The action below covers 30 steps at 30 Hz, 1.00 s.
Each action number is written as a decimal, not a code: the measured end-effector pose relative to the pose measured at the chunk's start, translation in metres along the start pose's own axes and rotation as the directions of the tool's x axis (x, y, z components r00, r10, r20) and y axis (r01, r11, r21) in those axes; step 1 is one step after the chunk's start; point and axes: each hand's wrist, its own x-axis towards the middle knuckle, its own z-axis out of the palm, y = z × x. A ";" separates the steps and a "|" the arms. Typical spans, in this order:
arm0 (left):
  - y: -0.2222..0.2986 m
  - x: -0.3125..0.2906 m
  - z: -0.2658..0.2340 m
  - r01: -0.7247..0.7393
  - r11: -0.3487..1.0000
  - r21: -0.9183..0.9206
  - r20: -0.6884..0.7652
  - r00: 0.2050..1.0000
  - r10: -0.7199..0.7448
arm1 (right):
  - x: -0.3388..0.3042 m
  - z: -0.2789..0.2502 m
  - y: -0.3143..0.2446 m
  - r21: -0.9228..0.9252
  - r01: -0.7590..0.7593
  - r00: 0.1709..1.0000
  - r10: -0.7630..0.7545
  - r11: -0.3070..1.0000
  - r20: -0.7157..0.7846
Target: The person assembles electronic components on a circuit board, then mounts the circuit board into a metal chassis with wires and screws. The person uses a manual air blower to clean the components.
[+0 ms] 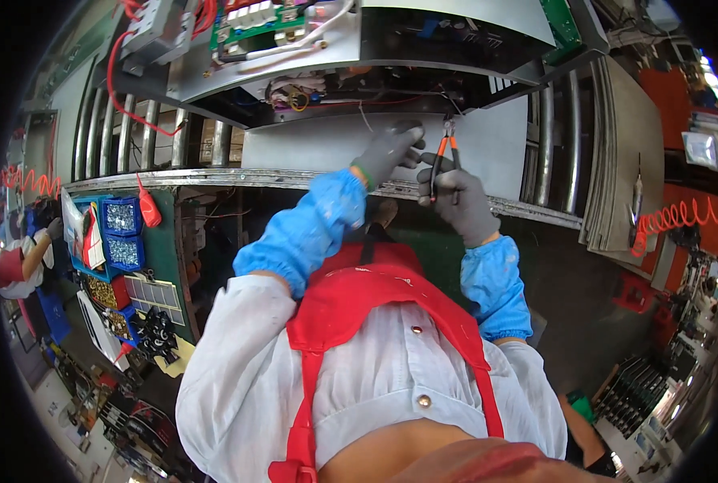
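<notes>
My right hand (462, 197), in a grey glove, grips pliers (442, 153) with orange-and-black handles. Their jaws point away from me, up to the lower edge of an open metal cabinet (487, 103). My left hand (389, 153), gloved too, is just left of the pliers with its fingers curled in; whatever it may hold is too small to make out. A thin white strip (365, 117) sticks down from the cabinet's opening, above my left hand. Inside are bundled wires (294, 90), partly in shadow.
The cabinet rests over a pale sheet (294, 145) on a roller conveyor (545, 145) with a metal front rail (262, 179). Blue bins of screws (123, 233) and a red bottle (148, 208) stand at left. Flat panels (616, 153) and a coiled orange hose (685, 216) are at right. Another person (25, 262) works far left.
</notes>
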 end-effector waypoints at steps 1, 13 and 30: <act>-0.008 0.024 0.009 0.026 0.988 -0.152 0.046 0.999 -0.019 | 0.006 -0.003 -0.012 0.000 -0.017 1.000 0.017 1.000 0.012; -0.035 0.131 0.051 0.354 0.872 -0.339 0.168 0.934 -0.315 | 0.095 -0.074 -0.056 -0.153 0.069 0.971 -0.032 0.986 0.235; -0.032 0.159 0.058 0.358 0.863 -0.356 -0.023 0.920 -0.391 | 0.114 -0.069 -0.079 0.125 -0.081 0.988 0.064 0.989 0.138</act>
